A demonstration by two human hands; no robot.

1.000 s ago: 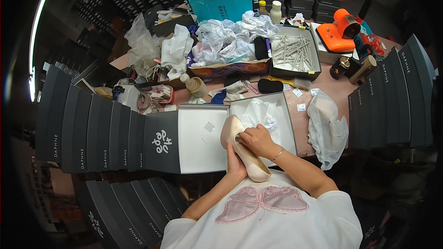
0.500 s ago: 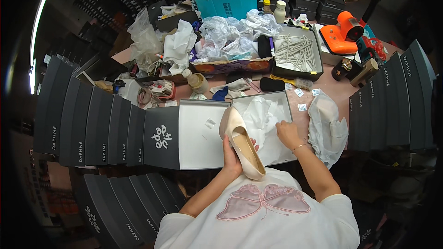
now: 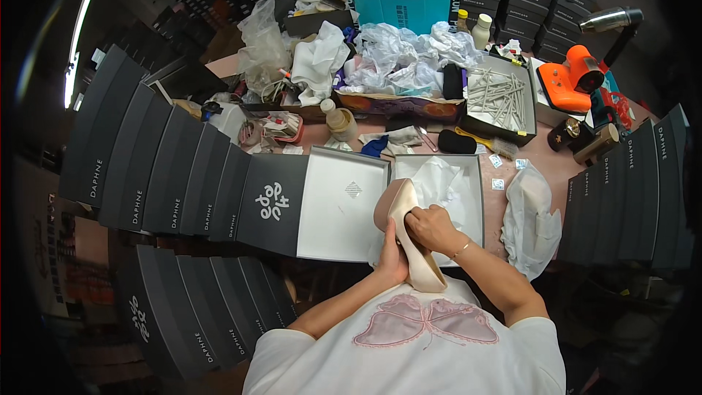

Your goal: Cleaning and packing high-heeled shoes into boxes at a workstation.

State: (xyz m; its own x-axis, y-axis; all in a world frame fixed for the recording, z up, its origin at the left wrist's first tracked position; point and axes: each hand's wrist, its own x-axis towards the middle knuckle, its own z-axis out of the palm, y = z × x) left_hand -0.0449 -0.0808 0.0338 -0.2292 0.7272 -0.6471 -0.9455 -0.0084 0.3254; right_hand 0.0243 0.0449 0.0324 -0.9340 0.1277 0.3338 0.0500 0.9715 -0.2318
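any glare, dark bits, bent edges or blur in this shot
Head view: the tube light at upper left glares white and curves with the lens; the corners sink into black; the pale shoe near the middle is well lit and fairly sharp.

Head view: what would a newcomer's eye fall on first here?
Probably the bright orange, rounded device toward the upper right, the most vivid colour in the picture. Next might come the smooth cream-coloured shoe near the centre, held in the left hand with the right hand at its opening. Rows of dark grey cardboard boxes flank the scene at left and right.
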